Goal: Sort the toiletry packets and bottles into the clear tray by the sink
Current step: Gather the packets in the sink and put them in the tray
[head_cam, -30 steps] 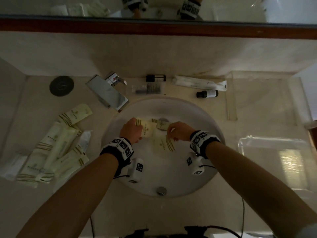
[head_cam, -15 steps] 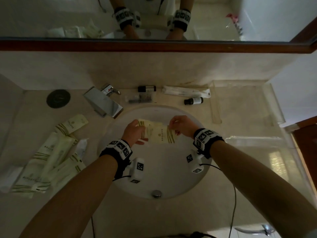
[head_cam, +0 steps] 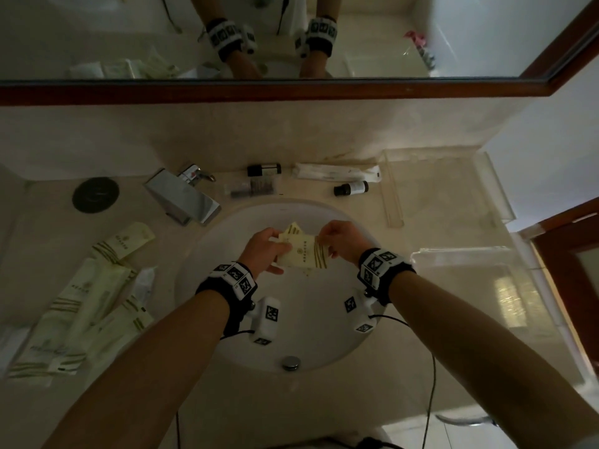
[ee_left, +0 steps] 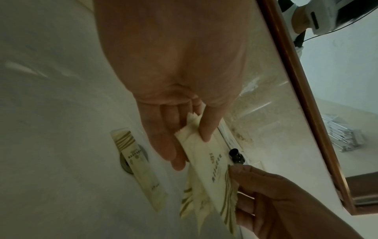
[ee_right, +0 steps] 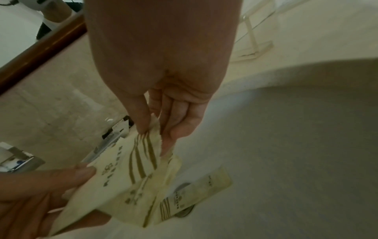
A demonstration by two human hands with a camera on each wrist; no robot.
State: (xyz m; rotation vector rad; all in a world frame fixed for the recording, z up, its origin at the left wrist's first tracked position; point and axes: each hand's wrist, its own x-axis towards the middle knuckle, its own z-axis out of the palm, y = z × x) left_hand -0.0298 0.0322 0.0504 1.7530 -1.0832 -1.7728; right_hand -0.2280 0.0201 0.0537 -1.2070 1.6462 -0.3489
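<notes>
Over the round white sink, we hold a small sheaf of packets between our two hands. They are flat, pale cream sachets with serrated ends, olive-gold stripes at one end and a small printed crest with lettering. From the left wrist view we count at least two in the sheaf, fanned apart at the striped end; the exact number is hard to tell. Our left hand pinches the plain end, thumb on top and fingers underneath. Our right hand pinches the striped end between thumb and fingers.

One more packet of the same kind lies flat on the smooth basin floor, partly over the metal drain.

On the beige, stone-like counter left of the sink lies a loose pile of similar cream packets, overlapping so that we cannot count them.

Behind the sink we see three small bottles: a dark one with a pale label, a clear one lying just in front of it, and a dark-capped one to the right. A long white wrapped item lies near the wall.

The clear tray, glossy and rounded at the corners, sits on the counter to the right of the sink. A clear acrylic stand is behind it. The chrome tap is square-edged.
</notes>
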